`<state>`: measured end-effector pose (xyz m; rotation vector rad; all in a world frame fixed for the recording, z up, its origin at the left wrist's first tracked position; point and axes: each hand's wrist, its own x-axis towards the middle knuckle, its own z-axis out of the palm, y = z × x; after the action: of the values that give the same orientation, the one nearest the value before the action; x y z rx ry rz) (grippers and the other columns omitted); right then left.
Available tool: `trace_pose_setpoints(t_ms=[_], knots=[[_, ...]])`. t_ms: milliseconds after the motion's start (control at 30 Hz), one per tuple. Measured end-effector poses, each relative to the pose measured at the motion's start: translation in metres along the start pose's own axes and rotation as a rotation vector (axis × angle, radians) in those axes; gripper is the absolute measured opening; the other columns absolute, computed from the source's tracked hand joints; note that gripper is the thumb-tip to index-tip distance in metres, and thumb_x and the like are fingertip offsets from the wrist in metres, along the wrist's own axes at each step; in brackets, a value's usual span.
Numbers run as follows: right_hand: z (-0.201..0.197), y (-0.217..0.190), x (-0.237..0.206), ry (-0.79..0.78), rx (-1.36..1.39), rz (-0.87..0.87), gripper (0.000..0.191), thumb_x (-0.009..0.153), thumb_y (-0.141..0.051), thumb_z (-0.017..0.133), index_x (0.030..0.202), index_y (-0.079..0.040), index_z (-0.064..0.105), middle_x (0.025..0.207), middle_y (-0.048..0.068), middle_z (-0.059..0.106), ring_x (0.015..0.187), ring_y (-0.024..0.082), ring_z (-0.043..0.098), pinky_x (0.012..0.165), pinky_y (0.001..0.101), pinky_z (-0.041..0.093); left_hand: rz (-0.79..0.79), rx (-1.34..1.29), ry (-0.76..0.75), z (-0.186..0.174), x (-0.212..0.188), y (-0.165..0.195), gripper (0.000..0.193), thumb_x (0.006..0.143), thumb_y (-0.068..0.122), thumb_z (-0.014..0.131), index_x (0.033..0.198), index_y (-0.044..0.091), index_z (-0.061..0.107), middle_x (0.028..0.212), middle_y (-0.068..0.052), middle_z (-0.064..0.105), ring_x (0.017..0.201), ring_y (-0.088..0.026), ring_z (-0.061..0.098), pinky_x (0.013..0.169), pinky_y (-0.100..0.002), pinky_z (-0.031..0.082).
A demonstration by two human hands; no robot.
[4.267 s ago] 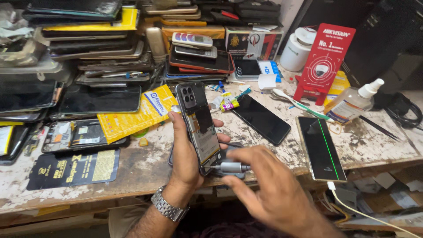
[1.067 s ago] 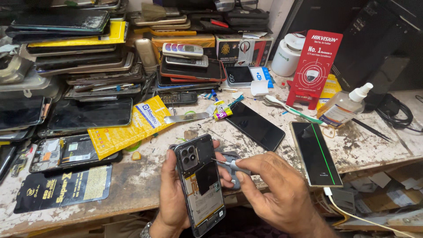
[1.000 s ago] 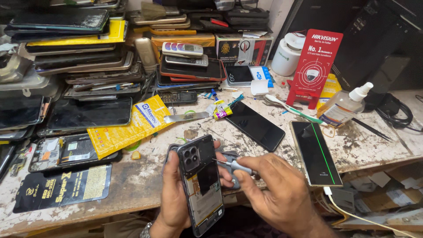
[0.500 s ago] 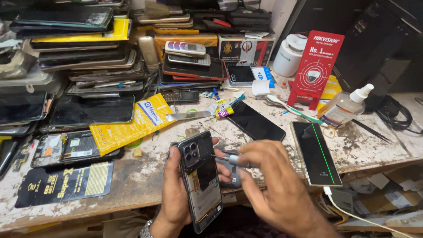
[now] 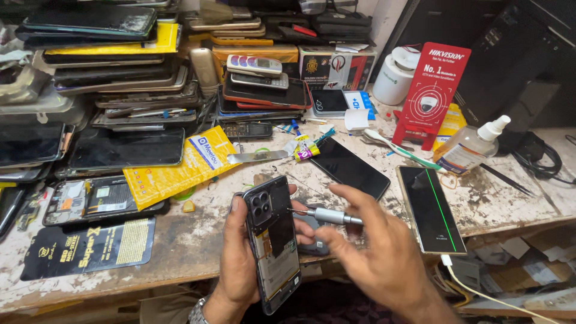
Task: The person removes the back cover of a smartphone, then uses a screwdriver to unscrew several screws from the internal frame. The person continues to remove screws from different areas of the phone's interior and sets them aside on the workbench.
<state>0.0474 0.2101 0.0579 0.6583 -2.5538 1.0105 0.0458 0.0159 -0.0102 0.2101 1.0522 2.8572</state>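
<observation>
My left hand [image 5: 237, 258] grips an opened black smartphone [image 5: 273, 240] with its back cover off, camera block up and the inner boards showing. My right hand [image 5: 378, 255] holds a small silver screwdriver [image 5: 327, 215] by its handle, and the tip touches the phone's right side just below the camera block. Both hands are over the front edge of the worn workbench [image 5: 192, 234].
A phone with a green line on its screen [image 5: 432, 207] lies at the right on a white cable. A dark phone [image 5: 348, 168], yellow packet [image 5: 183, 165], spray bottle [image 5: 474, 144], red card stand [image 5: 435, 90] and stacks of phones [image 5: 114, 72] crowd the bench.
I have lowered the phone from upright over the bench toward me. The screwdriver has come up from below the phone, and its tip now rests on the phone's right side.
</observation>
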Motion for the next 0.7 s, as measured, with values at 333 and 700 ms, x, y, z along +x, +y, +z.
trace_pose_setpoints(t_ms=[333,700], knots=[[0.0025,-0.0013,0.0026,0.103,0.046,-0.142,0.022,0.091,-0.009,0.072,0.113,-0.003,0.068,0.100,0.011,0.074,0.090,0.024,0.076,0.075,0.0328,0.059,-0.038,-0.058,-0.021,0.0016,0.0011,-0.0003,0.083,0.101,0.064,0.027,0.141,-0.005,0.048,0.110,-0.021,0.067,0.090,-0.027,0.071,0.084,-0.043,0.060],[0.0053,0.0042,-0.0031,0.135,0.095,-0.169,0.021,0.087,-0.007,0.077,0.106,-0.004,0.069,0.096,0.008,0.075,0.087,0.020,0.076,0.075,0.0302,0.058,-0.053,-0.040,-0.015,0.0042,0.0020,0.0013,0.085,0.102,0.065,0.022,0.141,-0.006,0.048,0.115,-0.023,0.067,0.089,-0.027,0.071,0.083,-0.043,0.060]])
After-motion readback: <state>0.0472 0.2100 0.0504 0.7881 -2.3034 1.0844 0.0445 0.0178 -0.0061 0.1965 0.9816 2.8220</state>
